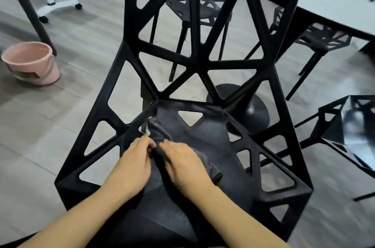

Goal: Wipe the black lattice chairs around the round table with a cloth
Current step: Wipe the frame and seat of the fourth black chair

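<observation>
A black lattice chair [203, 77] filled the middle of the frame, its backrest rising toward the top and its seat lying in the lower middle. On the seat lay a dark grey cloth [162, 136], bunched into a ridge that ran from the left rear corner of the seat toward the lower right. Both hands were on this cloth. The left hand [134, 164] pinched the ridge of the cloth with curled fingers, and the right hand [184, 164] lay just beside it, its fingers bent over the same fold and gripping it. The two hands were almost touching each other.

In the left part of the frame a pink bucket [30, 63] stood on the floor [40, 126], well apart from the chair. What was inside it I could not tell; only the inner wall showed.

In the upper right the grey bench [328, 2] was seen, with its round black base [253, 110] behind the chair seat. More black lattice chairs [203, 6] stood around it, one at the right edge of the frame.
</observation>
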### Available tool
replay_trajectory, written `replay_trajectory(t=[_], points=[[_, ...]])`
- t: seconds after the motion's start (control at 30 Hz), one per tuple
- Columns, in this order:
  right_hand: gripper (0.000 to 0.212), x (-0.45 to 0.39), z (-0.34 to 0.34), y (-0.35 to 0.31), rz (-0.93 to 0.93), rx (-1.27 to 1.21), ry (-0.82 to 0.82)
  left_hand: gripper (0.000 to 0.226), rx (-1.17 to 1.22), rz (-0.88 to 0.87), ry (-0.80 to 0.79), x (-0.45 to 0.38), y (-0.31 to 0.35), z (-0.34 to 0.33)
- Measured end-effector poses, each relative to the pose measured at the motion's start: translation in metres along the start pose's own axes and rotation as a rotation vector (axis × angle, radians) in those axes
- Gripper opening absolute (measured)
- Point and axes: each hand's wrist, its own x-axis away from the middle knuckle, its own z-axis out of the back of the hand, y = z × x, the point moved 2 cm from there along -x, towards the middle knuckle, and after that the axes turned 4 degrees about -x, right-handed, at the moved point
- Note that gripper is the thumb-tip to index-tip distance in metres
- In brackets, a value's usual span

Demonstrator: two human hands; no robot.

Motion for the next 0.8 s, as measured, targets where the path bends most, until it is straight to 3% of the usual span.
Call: replay_trajectory(t=[0.13, 0.3, 0.37, 0.47, 0.57, 0.7, 0.8], points=[[0.049, 0.049, 0.02, 0.018, 0.101, 0.172, 0.002, 0.029, 0.049, 0.037, -0.024, -0.006, 0.005, 0.004], [0.036, 0.06, 0.053, 0.081, -0.349, 0.444, 0.108, 0.026, -0.168, -0.07, -0.179, 0.001, 0.016, 0.003], [0.019, 0.041, 0.063, 0.078, -0.403, 0.337, 0.194, 0.047, -0.336, -0.175, -0.278, 0.003, 0.021, -0.004], [0.022, -0.021, 0.104, 0.084, -0.489, 0.061, 0.437, 0.076, -0.568, -0.219, -0.412, -0.001, 0.025, -0.01], [0.028, -0.093, 0.136, 0.102, -0.59, -0.079, 0.598, 0.082, -0.57, -0.202, -0.531, -0.01, 0.024, -0.013], [0.034, -0.126, 0.097, 0.103, -0.426, -0.074, 0.531, 0.069, -0.551, -0.216, -0.594, -0.027, 0.022, -0.009], [0.042, -0.098, 0.072, 0.121, -0.597, -0.021, 0.505, 0.055, -0.512, -0.228, -0.559, -0.034, 0.025, -0.005]])
